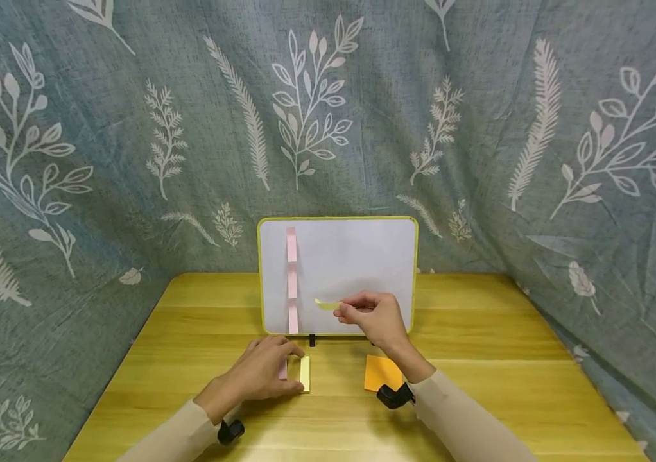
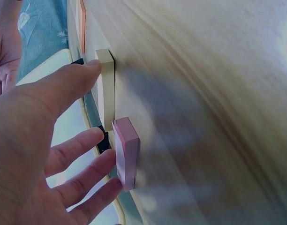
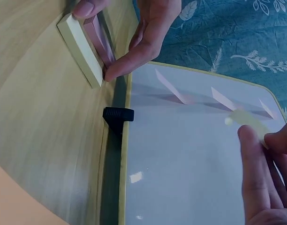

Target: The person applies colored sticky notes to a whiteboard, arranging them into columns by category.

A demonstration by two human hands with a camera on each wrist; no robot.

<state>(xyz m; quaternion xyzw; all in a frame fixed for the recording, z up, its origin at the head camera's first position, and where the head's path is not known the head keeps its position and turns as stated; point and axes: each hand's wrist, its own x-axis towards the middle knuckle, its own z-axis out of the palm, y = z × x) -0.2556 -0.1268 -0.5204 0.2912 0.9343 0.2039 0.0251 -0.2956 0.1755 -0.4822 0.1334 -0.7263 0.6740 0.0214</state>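
My right hand pinches a slim pale yellow sticky note strip between thumb and fingers, in front of the whiteboard. One end of the strip sticks out freely to the left and curls. On the table my left hand holds a narrow pale yellow sticky note pad at its two ends, thumb at the near end, index finger at the far one. Beside it, under that hand, lies a pink sticky note pad, partly hidden in the head view. Three pink sticky strips form a vertical column on the board's left side.
An orange sticky note pad lies on the wooden table below my right wrist. The whiteboard stands upright on black feet toward the back. Behind the table hangs a patterned grey-green cloth.
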